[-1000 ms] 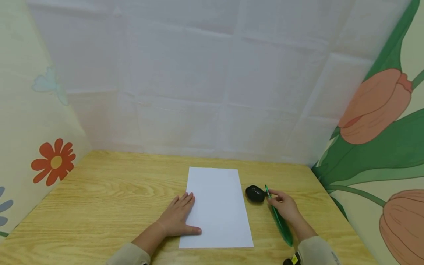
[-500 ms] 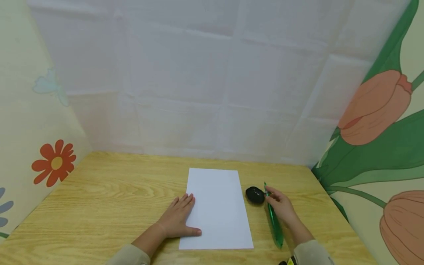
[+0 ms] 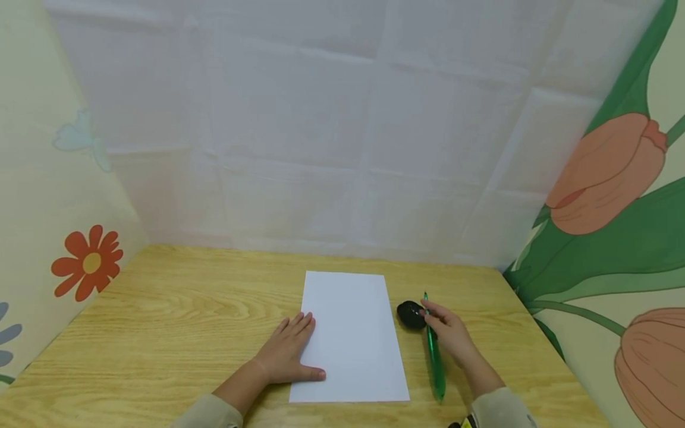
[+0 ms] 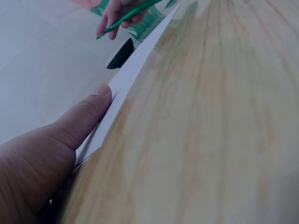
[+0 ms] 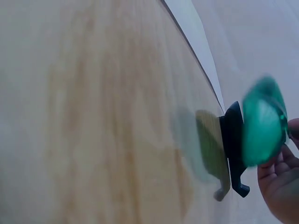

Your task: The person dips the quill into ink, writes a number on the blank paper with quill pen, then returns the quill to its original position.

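Observation:
A white sheet of paper lies on the wooden table, upright to the view. My left hand rests flat on its left edge, fingers spread and thumb on the lower part. To the right, my right hand pinches a green pen near its thin point; the point is upward and the wide, leaf-like end hangs toward me. A glossy black rounded object sits between paper and pen, close to the right fingertips. In the right wrist view the pen is blurred and partly covers the black object.
Wooden table surface extends on both sides of the paper. White cloth hangs behind the table. Flower-patterned panels stand at left and right. A small black and yellow item shows beside the right sleeve.
The right hand has shifted a little left with the pen, and the pen's wide end has swung left, so it stands more upright in view. The left hand and paper stay put.

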The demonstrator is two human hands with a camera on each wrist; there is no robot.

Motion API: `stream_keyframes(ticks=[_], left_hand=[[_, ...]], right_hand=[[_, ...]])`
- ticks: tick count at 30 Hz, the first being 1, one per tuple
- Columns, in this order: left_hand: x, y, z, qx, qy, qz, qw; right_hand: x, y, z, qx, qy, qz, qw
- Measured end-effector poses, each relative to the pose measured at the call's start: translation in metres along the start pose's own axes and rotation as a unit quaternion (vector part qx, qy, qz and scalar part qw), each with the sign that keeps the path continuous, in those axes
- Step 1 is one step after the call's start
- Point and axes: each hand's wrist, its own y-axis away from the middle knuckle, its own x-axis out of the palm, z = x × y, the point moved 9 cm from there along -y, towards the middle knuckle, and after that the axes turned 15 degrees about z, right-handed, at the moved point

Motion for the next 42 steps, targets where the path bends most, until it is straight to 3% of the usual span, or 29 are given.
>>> stream_keyframes(ticks=[11, 21, 36, 42], left_hand=[[0.0006, -0.0002, 0.0012, 0.0, -0.003, -0.001, 1.0], [0.0021, -0.0026, 0.0044, -0.011, -0.004, 0.005, 0.9999], [0.0025, -0.0016, 0.0028, -0.005, 0.0, 0.006, 1.0], [0.0015, -0.0011, 0.0021, -0.006, -0.001, 0.007, 1.0]], right_hand=[[-0.001, -0.0022, 0.0012, -0.003, -0.059, -0.008, 0.998], [-0.0064, -0.003, 0.0002, -0.027, -0.049, -0.023, 0.998], [-0.0077, 0.0011, -0.0005, -0.016, -0.062, -0.034, 0.997], [-0.0086, 0.0018, 0.0015, -0.034, -0.074, -0.043, 0.996]])
